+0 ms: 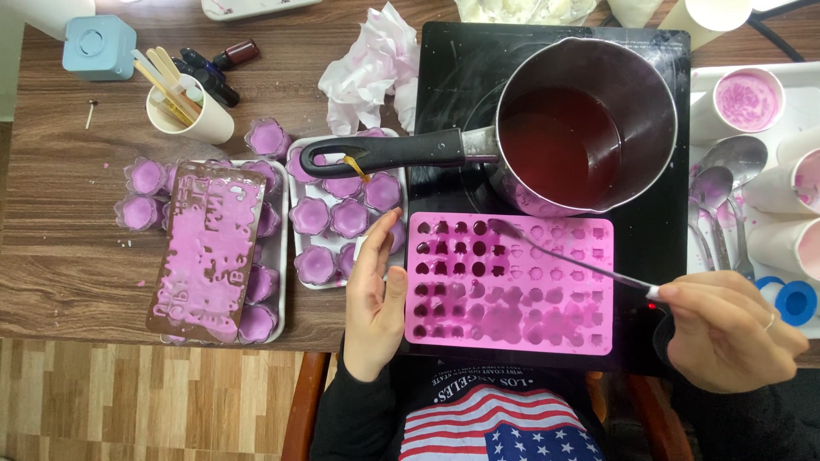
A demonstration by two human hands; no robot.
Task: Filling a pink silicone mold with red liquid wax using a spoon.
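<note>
A pink silicone mould (510,283) with many small cavities lies on a black cooktop (658,230), partly filled with purple liquid. My left hand (374,295) rests flat against the mould's left edge, fingers apart, holding nothing. My right hand (731,330) pinches the end of a long thin spoon (571,258), whose tip hovers over the mould's upper row. Behind the mould stands a steel saucepan (589,119) with dark red liquid, its black handle pointing left.
White trays (301,195) of purple-filled cups and a brown letter mould (207,250) lie at left. A cup of wooden sticks (184,107), small bottles, crumpled tissue (371,68) and a blue box sit behind. Spoons (722,183) and paper cups lie at right.
</note>
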